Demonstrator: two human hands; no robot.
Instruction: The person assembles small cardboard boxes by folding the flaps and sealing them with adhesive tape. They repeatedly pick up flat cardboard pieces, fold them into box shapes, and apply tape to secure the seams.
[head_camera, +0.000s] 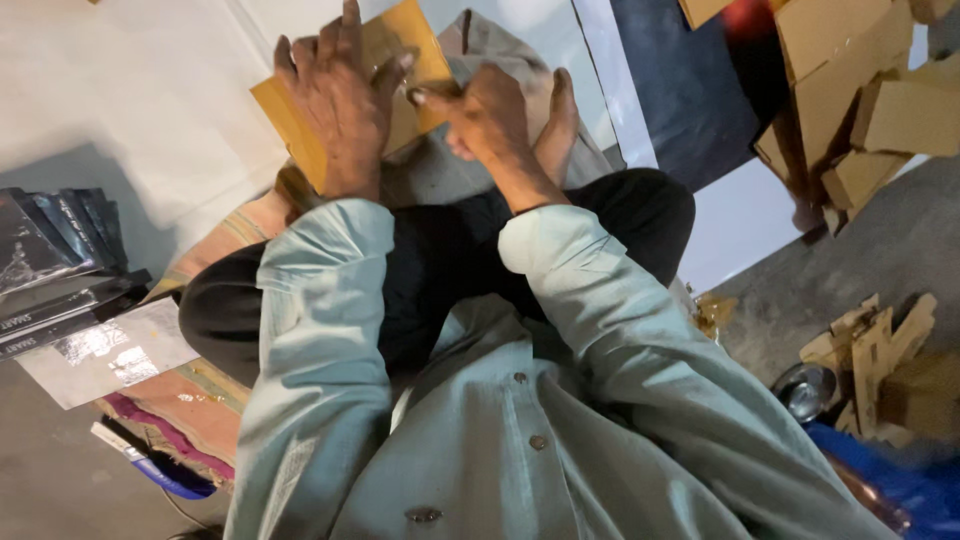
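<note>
1. Pressing and folding a flat brown cardboard piece (410, 60), it seems: a shaping step, part way along by the look of it.
2. Left hand (340, 95) spread wide and laid flat on top of the cardboard piece, fingers pointing away, pushing it down.
3. Right hand (490, 110) closed in a pinch on the near right edge of the same piece, thumb and pointer finger tight together.
4. Cardboard piece lying out in front of the crossed legs, just above the bare foot (555, 120), partly on a grey cloth (480, 35) and partly on a white sheet (130, 100) spread over the floor.
5. Next move probably needs a firm hold with the flat hand while the pinching hand bends or creases the edge, slowly, so nothing tears.
6. Look of the piece: thin, stiff, yellow-brown, straight edges, square corners, mostly hidden under the left hand.
7. Nearby: dark shiny packets (55, 255) stacked at the left, plain brown boxes (860, 90) piled at the top right, cardboard scraps (880, 360) low at the right.
</note>
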